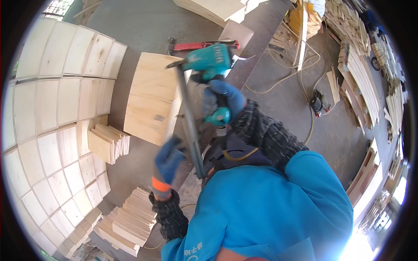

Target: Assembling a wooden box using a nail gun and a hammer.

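My right hand (228, 96), in a blue-grey glove, is closed round the handle of a teal nail gun (207, 60). The gun is held above the work surface, its nose pointing left and its long dark magazine slanting down toward my body. Below the nose lies a pale wooden box or board stack (150, 98), its side edge partly hidden by the magazine. My left hand (168, 163), gloved in blue with an orange cuff, is beside the box's near corner; motion blur hides whether its fingers touch or grip anything.
A red-handled hammer (202, 45) lies beyond the box. Stacked wooden boxes (58, 102) form a wall on the left, with thin boards (109, 141) beside them and more board piles (133, 217) nearer. An air hose (311, 117) and scrap wood (348, 26) lie on the right floor.
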A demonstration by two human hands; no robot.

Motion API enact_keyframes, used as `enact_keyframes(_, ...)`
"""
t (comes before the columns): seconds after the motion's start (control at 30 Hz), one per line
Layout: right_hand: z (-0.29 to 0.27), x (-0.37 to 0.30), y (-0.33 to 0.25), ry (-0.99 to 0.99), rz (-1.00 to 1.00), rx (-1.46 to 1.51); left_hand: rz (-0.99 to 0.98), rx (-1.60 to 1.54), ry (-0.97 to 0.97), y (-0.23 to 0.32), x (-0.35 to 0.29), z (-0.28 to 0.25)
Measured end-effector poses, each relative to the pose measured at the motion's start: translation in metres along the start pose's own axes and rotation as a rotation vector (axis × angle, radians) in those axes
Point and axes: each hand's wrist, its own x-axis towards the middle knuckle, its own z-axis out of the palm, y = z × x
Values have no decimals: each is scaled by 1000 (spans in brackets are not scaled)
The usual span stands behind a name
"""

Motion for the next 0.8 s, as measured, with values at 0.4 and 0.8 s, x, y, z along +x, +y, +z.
enact_keyframes(0.4, 28, 15, -11, -76, -335, -1402, -43, -243, 640, 11, 50, 46)
enact_keyframes(0.8, -127, 93, -153, 642, -267, -2304, -76, -469, 918, -14, 42, 18)
